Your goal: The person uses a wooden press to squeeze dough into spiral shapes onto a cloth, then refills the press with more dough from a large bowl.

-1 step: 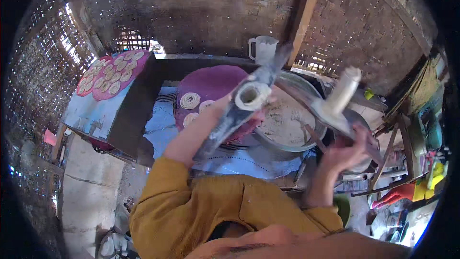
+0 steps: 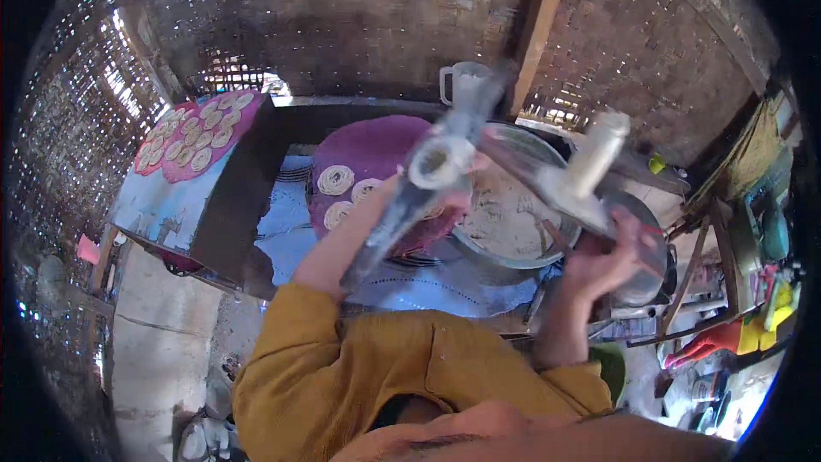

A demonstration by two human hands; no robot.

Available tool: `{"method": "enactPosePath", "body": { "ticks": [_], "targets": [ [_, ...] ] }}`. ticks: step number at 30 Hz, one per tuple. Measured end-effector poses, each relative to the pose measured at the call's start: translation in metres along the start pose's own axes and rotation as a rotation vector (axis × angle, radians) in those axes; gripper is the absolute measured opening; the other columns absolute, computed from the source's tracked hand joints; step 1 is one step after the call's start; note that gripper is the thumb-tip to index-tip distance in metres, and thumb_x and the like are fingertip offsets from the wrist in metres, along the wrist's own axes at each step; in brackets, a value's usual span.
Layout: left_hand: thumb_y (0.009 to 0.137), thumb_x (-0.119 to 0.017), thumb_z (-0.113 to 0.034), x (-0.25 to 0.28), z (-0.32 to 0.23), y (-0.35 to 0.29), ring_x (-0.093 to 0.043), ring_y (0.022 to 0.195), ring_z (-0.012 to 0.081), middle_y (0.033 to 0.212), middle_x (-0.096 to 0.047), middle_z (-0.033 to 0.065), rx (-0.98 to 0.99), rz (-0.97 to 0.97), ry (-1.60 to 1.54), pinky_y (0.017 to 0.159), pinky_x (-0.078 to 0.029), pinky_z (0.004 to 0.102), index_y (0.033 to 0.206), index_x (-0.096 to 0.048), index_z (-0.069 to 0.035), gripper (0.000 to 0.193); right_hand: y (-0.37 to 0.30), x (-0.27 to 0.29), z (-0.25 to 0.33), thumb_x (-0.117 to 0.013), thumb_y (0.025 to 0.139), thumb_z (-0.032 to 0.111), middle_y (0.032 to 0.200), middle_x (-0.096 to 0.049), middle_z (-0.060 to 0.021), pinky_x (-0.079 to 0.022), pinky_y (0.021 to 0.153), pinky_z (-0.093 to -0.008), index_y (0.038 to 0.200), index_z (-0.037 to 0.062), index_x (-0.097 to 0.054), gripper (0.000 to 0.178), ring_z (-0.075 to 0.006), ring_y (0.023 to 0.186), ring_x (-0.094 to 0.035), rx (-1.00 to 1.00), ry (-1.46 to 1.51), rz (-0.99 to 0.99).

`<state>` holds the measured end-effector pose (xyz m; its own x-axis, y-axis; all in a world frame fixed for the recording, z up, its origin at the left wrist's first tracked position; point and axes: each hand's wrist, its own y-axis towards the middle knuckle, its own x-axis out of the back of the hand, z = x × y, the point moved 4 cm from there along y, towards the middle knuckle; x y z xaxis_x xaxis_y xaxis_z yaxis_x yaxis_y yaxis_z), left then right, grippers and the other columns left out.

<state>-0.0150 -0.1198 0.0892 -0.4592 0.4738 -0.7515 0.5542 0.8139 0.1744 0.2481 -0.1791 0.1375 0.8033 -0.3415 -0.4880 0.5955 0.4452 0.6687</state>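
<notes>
My left hand (image 2: 463,195) is wrapped round the dark bar of a hand noodle press, its lower part a pale round tube (image 2: 439,162) with the open mouth facing up. Across from it, my right hand (image 2: 603,265) grips the end of the press's plunger board, from which a pale cylindrical plunger (image 2: 599,154) sticks up. Both parts are blurred and held apart. Beneath them lie a round pink-purple mat (image 2: 376,137) with several coiled strand nests (image 2: 335,180) and a wide metal basin (image 2: 492,257) holding pale flour or dough. The left palm is hidden.
A white jug (image 2: 469,81) stands at the back by the woven wall (image 2: 368,26). On a blue-topped box (image 2: 167,197) at the left, a pink sheet (image 2: 244,128) bears several more nests. Right of the basin sits a round metal lid or pot (image 2: 641,239).
My right hand and the plunger have shifted slightly left. The tube in my left hand has moved a little up and left.
</notes>
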Motion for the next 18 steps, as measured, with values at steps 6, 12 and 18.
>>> {"method": "enactPosePath", "body": {
  "ticks": [6,12,18],
  "targets": [
    [0.069,-0.063,-0.026,-0.026,-0.049,-0.028,-0.042,0.112,0.0358,0.104,-0.046,0.0042,-0.847,0.024,0.476,0.089,-0.037,0.0514,0.106,-0.052,-0.018,0.039,-0.033,-0.012,-0.090,-0.061,0.075,0.016,0.104,-0.053,-0.0129,-0.041,0.083,-0.0367,0.106,0.0028,-0.047,0.037,-0.0269,0.096,-0.052,-0.029,-0.316,0.894],
    [0.073,-0.062,-0.041,-0.011,-0.053,-0.072,-0.048,0.105,0.0329,0.107,-0.044,0.0059,-0.777,-0.029,0.683,0.079,-0.046,0.0462,0.110,-0.048,-0.013,0.048,-0.044,0.076,-0.197,-0.057,0.075,0.024,0.095,-0.058,-0.0094,-0.048,0.071,-0.0358,0.116,0.0090,-0.046,0.046,-0.0252,0.089,-0.057,-0.162,-1.803,1.296],
    [0.074,-0.061,-0.040,-0.013,-0.043,-0.087,-0.049,0.103,0.0321,0.109,-0.044,0.0074,-0.651,-0.026,0.744,0.078,-0.047,0.0447,0.111,-0.047,-0.010,0.050,-0.008,0.067,-0.179,-0.048,0.075,0.014,0.087,-0.059,-0.0096,-0.049,0.065,-0.0362,0.121,0.0334,-0.043,0.050,-0.0240,0.078,-0.060,-0.207,-1.756,1.652]
  ]
}}
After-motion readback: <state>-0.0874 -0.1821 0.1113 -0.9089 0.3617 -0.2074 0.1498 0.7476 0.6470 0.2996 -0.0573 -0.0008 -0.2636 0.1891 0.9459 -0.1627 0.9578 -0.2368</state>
